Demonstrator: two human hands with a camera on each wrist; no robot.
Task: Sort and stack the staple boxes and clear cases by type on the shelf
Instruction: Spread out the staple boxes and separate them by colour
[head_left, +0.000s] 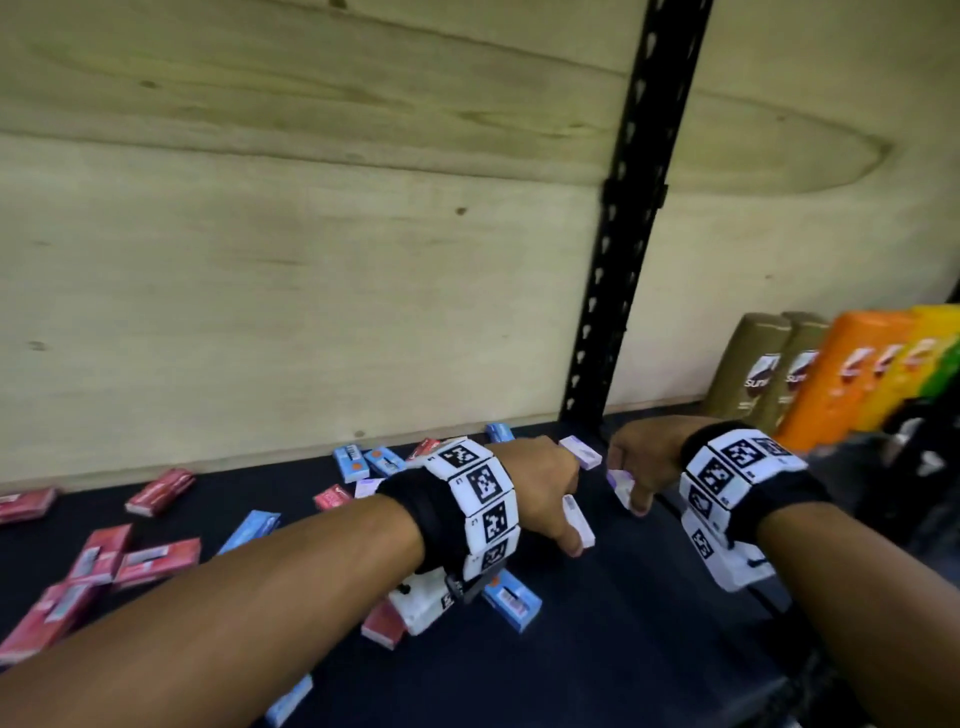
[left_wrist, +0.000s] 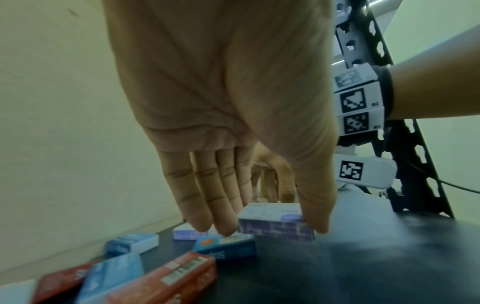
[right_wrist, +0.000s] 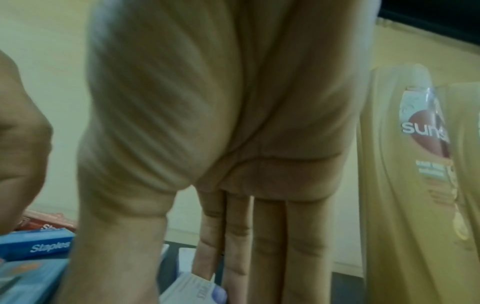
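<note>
On the dark shelf my left hand pinches a purple-and-white staple box between the thumb and the fingers, the box low over the shelf. Just to the right, my right hand holds a second purple-and-white box between the thumb and the index finger, its corner showing in the right wrist view. A third purple box lies behind the two hands, near the back wall. Red staple boxes and blue staple boxes lie scattered to the left and under my left wrist.
A black perforated upright stands at the back, just right of my hands. Tan shampoo bottles, then orange bottles and yellow ones, line the shelf on the right. A plywood wall closes the back.
</note>
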